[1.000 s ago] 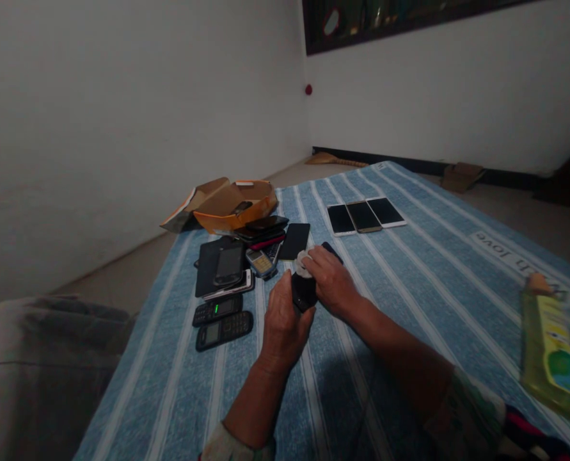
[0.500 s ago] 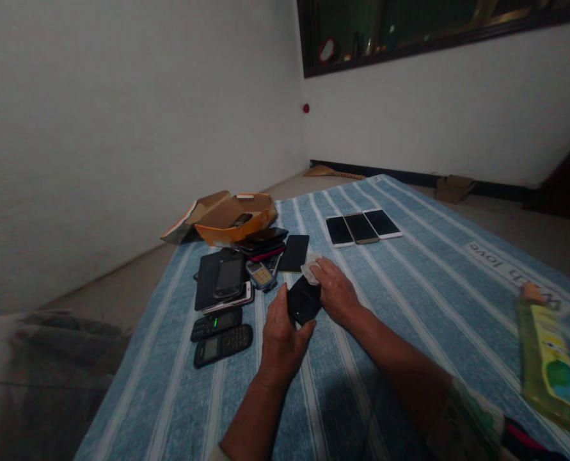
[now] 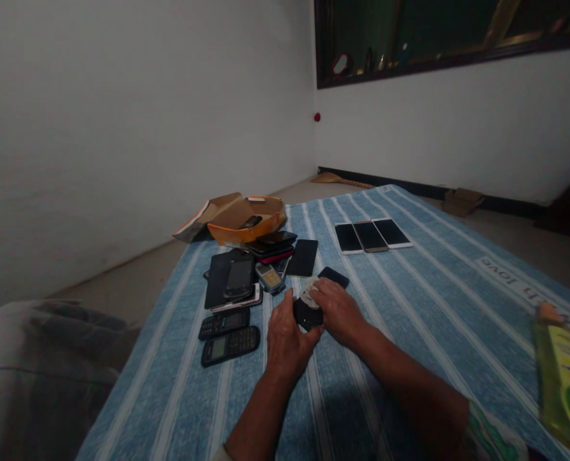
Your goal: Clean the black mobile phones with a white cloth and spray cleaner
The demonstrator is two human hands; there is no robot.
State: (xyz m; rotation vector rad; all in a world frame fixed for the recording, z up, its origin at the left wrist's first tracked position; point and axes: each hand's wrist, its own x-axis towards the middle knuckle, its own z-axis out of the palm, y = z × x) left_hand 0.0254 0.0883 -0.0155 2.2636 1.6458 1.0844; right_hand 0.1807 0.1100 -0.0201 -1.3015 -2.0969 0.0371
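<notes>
My left hand (image 3: 288,336) is closed around the near side of a black phone (image 3: 308,315), thumb and fingers on its edges. My right hand (image 3: 338,308) presses a crumpled white tissue (image 3: 310,294) onto the phone's far part, which it partly hides. Just beyond my right fingers lies another dark phone (image 3: 333,276). To the left, two black keypad phones (image 3: 231,346) lie side by side. Behind them are a touchscreen phone (image 3: 239,278) on a dark flat device and a blue-grey keypad phone (image 3: 269,276).
An open orange cardboard box (image 3: 246,227) holds a phone, with several more piled against it. Three phones (image 3: 371,235) lie in a row at the back right. A bottle of yellow-green liquid (image 3: 560,378) lies at the right on the blue striped cloth (image 3: 409,307).
The tissue has shifted over the black phone toward me, with my right hand slightly lower. A dark phone beyond that hand is now visible. The whole view has shifted a little.
</notes>
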